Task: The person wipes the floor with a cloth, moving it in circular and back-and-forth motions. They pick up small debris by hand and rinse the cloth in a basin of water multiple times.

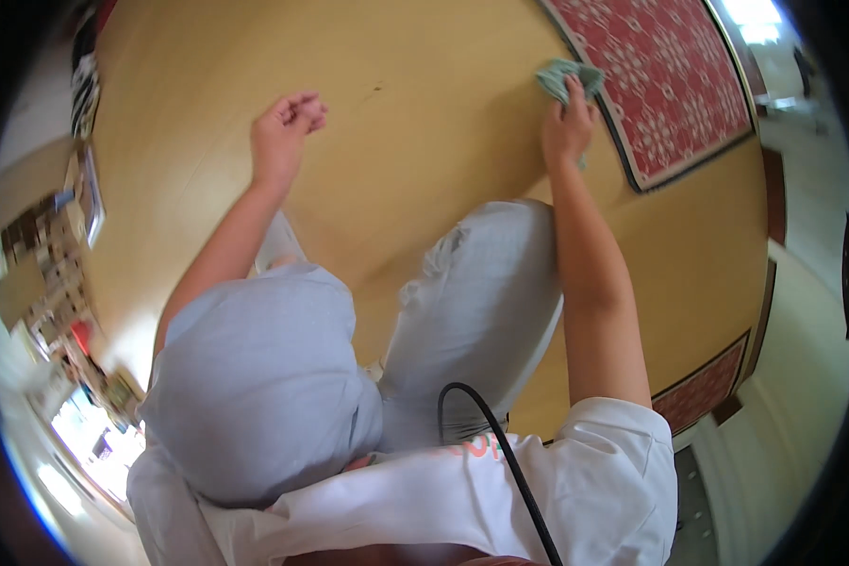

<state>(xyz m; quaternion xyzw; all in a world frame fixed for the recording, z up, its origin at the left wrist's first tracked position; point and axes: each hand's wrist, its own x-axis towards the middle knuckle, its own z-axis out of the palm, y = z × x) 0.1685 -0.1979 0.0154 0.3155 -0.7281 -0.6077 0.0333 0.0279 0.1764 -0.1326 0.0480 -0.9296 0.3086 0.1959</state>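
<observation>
A pale green cloth (558, 74) is bunched under the fingers of my right hand (568, 130), out at the far right. My right hand grips it on the tan floor (424, 141), right beside the edge of a red patterned mat (665, 80). Off to the left, my left hand (288, 132) hovers over the floor with its fingers curled in toward the thumb. Whatever may be between those fingers is too small or hidden to make out. A small dark speck (375, 88) lies on the floor to the right of my left hand.
My bent knees in light grey trousers (481, 292) take up the near middle. A black cable (500, 434) loops over my lap. Another red mat (703, 382) lies at the lower right by the wall. Boxes and clutter (57, 264) stand along the left.
</observation>
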